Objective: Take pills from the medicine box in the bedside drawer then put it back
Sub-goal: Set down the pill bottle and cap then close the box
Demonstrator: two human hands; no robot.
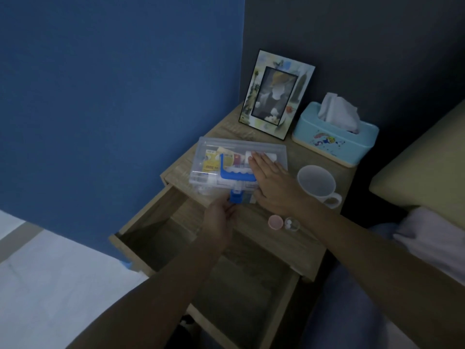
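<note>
This is a bedroom in a home, dimly lit. A wooden bedside stand sits against a dark wall, with its top drawer pulled open. On its surface, a framed photo stands at 12 o'clock, a light-blue tissue box at 2 o'clock, and a white mug sits beside a clear medicine box. A bed with pale bedding lies at 3 o'clock, and a blue panel fills the 10 o'clock side.
</note>
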